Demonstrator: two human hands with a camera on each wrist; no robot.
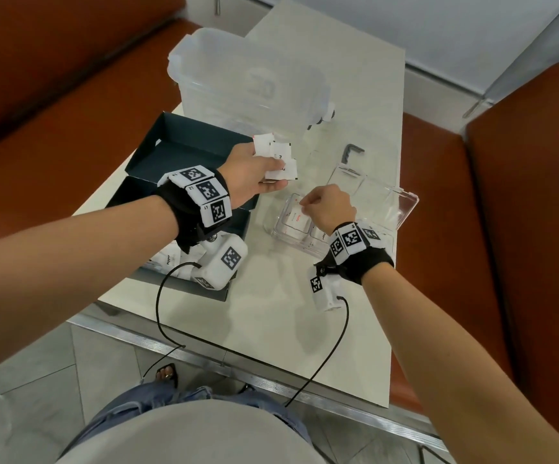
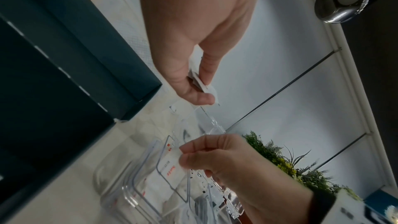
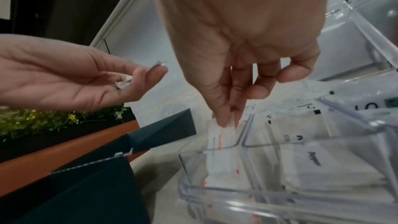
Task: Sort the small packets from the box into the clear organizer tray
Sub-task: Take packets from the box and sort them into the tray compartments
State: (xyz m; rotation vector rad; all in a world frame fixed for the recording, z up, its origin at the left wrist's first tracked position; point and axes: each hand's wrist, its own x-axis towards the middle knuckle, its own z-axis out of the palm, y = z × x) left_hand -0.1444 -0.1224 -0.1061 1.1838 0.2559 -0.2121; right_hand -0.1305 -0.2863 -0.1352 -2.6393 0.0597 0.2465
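Note:
My left hand (image 1: 264, 169) hovers between the dark box (image 1: 188, 152) and the clear organizer tray (image 1: 402, 209), holding a fan of several white packets (image 1: 276, 155) between thumb and fingers; the same packets (image 2: 202, 84) show edge-on in the left wrist view. My right hand (image 1: 321, 204) is over the tray's near-left compartment and pinches a white packet with red print (image 3: 221, 135) by its top edge, its lower part inside the compartment (image 3: 215, 176). The neighbouring compartment holds packets with black print (image 3: 323, 168). More packets (image 1: 167, 259) lie in the box's near half.
A large frosted plastic container (image 1: 248, 78) stands at the table's far side. A dark L-shaped key (image 1: 351, 152) lies beyond the tray. Orange benches (image 1: 505, 229) flank the pale table (image 1: 305, 313). Cables trail from both wrist cameras over the near edge.

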